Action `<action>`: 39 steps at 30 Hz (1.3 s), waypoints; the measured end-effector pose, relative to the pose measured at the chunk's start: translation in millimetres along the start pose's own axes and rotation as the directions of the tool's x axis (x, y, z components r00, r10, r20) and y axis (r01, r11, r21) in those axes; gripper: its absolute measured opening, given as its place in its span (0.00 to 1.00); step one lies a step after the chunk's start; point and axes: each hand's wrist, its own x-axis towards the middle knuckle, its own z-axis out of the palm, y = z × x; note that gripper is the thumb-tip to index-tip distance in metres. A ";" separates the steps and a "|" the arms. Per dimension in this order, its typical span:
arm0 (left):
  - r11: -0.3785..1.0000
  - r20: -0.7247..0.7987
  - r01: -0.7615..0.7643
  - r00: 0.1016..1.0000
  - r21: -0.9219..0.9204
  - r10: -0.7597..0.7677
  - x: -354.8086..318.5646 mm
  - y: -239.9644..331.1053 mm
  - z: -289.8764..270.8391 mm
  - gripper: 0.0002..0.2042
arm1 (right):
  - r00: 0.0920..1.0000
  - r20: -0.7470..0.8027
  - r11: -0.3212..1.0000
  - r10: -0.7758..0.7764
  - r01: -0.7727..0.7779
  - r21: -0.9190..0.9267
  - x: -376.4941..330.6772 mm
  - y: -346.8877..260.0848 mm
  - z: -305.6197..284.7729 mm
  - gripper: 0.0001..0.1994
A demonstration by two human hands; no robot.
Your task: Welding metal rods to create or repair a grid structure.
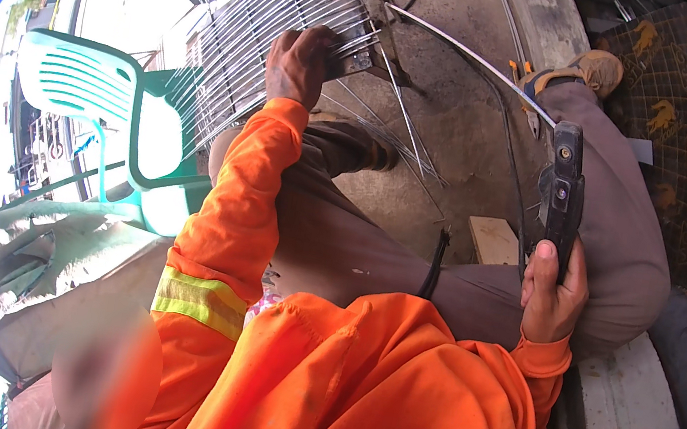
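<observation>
Orange sleeves fill the bottom of the view. Right hand (pixel 553 293) closed around a black tool handle (pixel 563 191), held upright over the right knee; 1 thin metal rod (pixel 468 52) runs from its top up and left. A wooden block (pixel 492 240) sits on the concrete floor (pixel 458 116) between the legs. Farther out, left hand (pixel 297 63) grips the edge of a wire grille (pixel 273 33), fingers curled over its bars. Loose wires (pixel 392 137) fan out below the grille. Green plastic chair (pixel 102 95) stands left of it.
</observation>
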 end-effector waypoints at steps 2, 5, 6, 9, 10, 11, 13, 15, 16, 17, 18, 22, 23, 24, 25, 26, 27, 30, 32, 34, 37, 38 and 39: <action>1.000 0.012 0.002 1.000 -0.003 -0.002 0.0 3.8 -1.4 0.07 | 1.000 -0.013 1.000 0.001 -0.001 -0.003 1.1 0.7 0.1 0.17; 1.000 0.010 -0.002 1.000 -0.012 0.002 -0.1 3.8 -2.6 0.06 | 1.000 0.005 1.000 -0.006 0.006 -0.007 2.5 1.0 -0.2 0.17; 1.000 -0.001 -0.011 1.000 -0.021 0.011 0.0 2.8 -2.4 0.06 | 1.000 0.017 1.000 -0.004 0.004 -0.022 2.7 1.2 -0.4 0.18; 1.000 -0.003 -0.002 1.000 -0.023 0.002 1.4 1.6 -1.2 0.07 | 0.999 0.033 0.999 -0.017 0.018 -0.038 3.6 4.8 -1.6 0.20; 1.000 -0.002 -0.002 1.000 -0.025 0.002 1.5 2.7 -1.1 0.07 | 0.999 0.037 0.999 -0.033 0.034 -0.040 3.7 6.1 -2.0 0.21; 1.000 0.005 0.011 1.000 -0.019 -0.011 1.4 3.8 -0.8 0.07 | 0.999 0.036 0.999 -0.033 0.034 -0.040 3.3 6.1 -2.0 0.21; 1.000 0.010 0.023 1.000 -0.010 -0.023 1.5 3.9 -1.3 0.07 | 0.999 0.027 0.999 -0.036 0.036 -0.036 3.0 6.3 -1.0 0.21; 1.000 0.006 0.022 1.000 -0.007 -0.022 1.8 4.0 -1.9 0.07 | 0.999 0.031 0.999 -0.029 0.030 -0.033 2.8 5.4 -0.4 0.21; 1.000 0.006 0.022 1.000 -0.007 -0.022 1.8 4.2 -2.5 0.07 | 0.999 0.035 0.999 -0.022 0.023 -0.029 2.7 4.9 -0.3 0.21; 1.000 -0.009 0.003 1.000 0.005 -0.003 1.9 4.3 -3.0 0.08 | 0.999 0.036 0.999 -0.022 0.023 -0.030 2.6 4.5 -0.3 0.21; 1.000 -0.023 -0.016 1.000 0.017 0.017 2.3 5.3 -3.5 0.09 | 0.999 0.043 0.999 -0.023 0.025 -0.037 2.6 4.0 -0.7 0.21; 1.000 -0.021 -0.004 1.000 0.021 0.004 3.0 7.9 -4.7 0.08 | 0.999 0.045 0.999 -0.024 0.026 -0.039 2.7 4.6 -0.8 0.21; 1.000 -0.019 -0.003 1.000 0.021 0.004 3.1 8.1 -4.9 0.08 | 0.999 0.045 0.999 -0.025 0.026 -0.039 2.9 5.3 -0.7 0.21; 1.000 -0.018 -0.003 1.000 0.020 0.003 3.3 8.1 -5.0 0.08 | 0.998 0.044 0.998 -0.036 0.038 -0.046 3.1 5.8 -0.8 0.21; 1.000 -0.018 -0.003 1.000 0.019 0.003 3.4 8.3 -5.0 0.08 | 0.998 0.042 0.997 -0.048 0.050 -0.052 3.3 5.8 -0.8 0.21; 1.000 -0.019 -0.004 1.000 0.017 0.004 3.6 8.4 -5.1 0.08 | 0.998 0.041 0.997 -0.049 0.051 -0.052 3.4 5.2 -0.7 0.21; 1.000 -0.020 -0.005 1.000 0.017 0.006 3.4 8.3 -5.3 0.09 | 0.998 0.038 0.997 -0.044 0.046 -0.056 3.4 4.9 -0.3 0.21; 1.000 0.017 0.009 1.000 -0.005 -0.009 3.9 6.9 -7.0 0.07 | 0.999 0.037 0.998 -0.033 0.035 -0.055 3.3 4.0 0.0 0.21; 1.000 0.014 0.009 1.000 -0.011 -0.009 3.6 6.8 -7.5 0.07 | 0.999 0.041 0.998 -0.027 0.029 -0.052 3.0 3.8 0.1 0.21; 1.000 0.012 0.009 1.000 -0.018 -0.008 3.5 7.9 -7.7 0.07 | 0.999 0.041 0.998 -0.033 0.035 -0.052 2.8 4.0 0.2 0.21; 0.999 0.022 0.036 0.999 -0.014 -0.036 3.2 8.4 -7.3 0.07 | 0.998 0.045 0.997 -0.043 0.045 -0.057 3.3 6.0 -0.7 0.21; 0.999 0.021 0.037 0.999 -0.019 -0.037 2.9 7.9 -6.6 0.07 | 0.998 0.045 0.997 -0.043 0.045 -0.057 3.0 5.8 -0.6 0.21; 0.999 0.020 0.039 0.999 -0.023 -0.038 2.6 7.5 -6.5 0.08 | 0.998 0.047 0.997 -0.038 0.041 -0.059 2.7 5.1 -0.4 0.21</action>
